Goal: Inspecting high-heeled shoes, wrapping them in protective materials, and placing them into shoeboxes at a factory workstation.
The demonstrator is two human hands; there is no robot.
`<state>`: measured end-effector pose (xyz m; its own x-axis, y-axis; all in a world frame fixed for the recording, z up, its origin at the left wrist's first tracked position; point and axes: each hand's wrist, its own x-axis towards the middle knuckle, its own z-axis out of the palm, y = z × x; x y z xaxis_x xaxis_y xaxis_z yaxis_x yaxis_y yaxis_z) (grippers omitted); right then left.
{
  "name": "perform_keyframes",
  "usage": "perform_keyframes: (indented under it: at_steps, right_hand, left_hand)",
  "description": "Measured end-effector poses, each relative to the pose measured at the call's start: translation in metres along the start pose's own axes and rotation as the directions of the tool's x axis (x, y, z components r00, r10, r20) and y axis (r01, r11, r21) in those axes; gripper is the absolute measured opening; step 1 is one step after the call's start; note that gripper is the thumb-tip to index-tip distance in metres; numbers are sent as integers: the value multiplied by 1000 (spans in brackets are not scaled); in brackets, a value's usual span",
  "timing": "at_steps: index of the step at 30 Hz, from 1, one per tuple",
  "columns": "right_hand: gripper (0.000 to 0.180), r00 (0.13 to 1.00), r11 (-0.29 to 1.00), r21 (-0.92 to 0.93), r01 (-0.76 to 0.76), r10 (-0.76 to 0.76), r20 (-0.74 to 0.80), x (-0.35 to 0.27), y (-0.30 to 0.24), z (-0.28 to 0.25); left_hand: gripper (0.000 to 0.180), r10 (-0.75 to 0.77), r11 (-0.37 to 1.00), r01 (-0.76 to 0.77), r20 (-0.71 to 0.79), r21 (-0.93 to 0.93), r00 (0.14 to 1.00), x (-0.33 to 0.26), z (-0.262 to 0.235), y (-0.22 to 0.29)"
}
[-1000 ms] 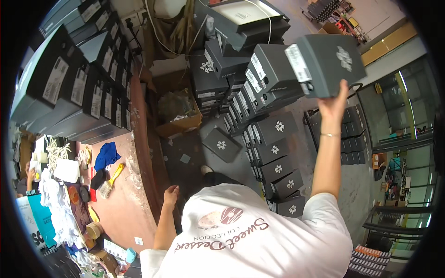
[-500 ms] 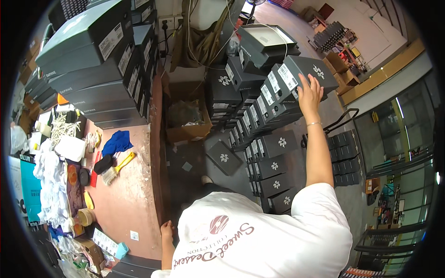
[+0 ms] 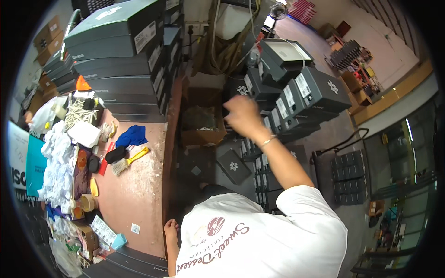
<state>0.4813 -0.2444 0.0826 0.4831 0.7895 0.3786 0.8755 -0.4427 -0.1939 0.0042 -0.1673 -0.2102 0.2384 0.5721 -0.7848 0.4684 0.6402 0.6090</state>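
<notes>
My right hand (image 3: 243, 116) is raised over the floor, smeared by motion, above the cardboard carton (image 3: 204, 137) and beside the stacked shoe boxes. Its fingers cannot be made out clearly. To its right, a dark grey shoe box (image 3: 327, 90) with a white flower mark tops a stack. An open shoe box (image 3: 285, 52) showing a pale inside sits behind it. Low by the workbench (image 3: 146, 194) edge, my left hand (image 3: 171, 228) hangs with its fingers curled in, nothing visible in them. One shoe box (image 3: 233, 166) lies on the floor.
More shoe boxes (image 3: 113, 39) are piled at the bench's far end. A yellow-handled brush (image 3: 132, 160), a blue cloth (image 3: 132, 135), and crumpled white paper (image 3: 58, 162) lie on the bench. A trolley (image 3: 340, 148) with dark boxes stands right.
My right hand has left the top shoe box of the right stack and swung left, toward the carton. The view has shifted, so the scene sits further right. My left hand stays low by the bench.
</notes>
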Motion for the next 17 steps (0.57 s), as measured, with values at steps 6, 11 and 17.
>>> perform_keyframes:
  at_steps: [6,11,17]
  right_hand:
    - [25,539,381,636,671,-840,-66,36,-187,100]
    - [23,127,4,690,724,-984,-128,27,-277,64]
    - [41,-203,-373,698,612,-926,-318,-7,-371,40]
  left_hand:
    - [31,72,943,-121,-165,-309,984,-10,21,3]
    - [30,40,886,-121,-186,-448,982,-28,50,-46]
    - [38,39,730,-339,-459,-594,888,-106,63,-12]
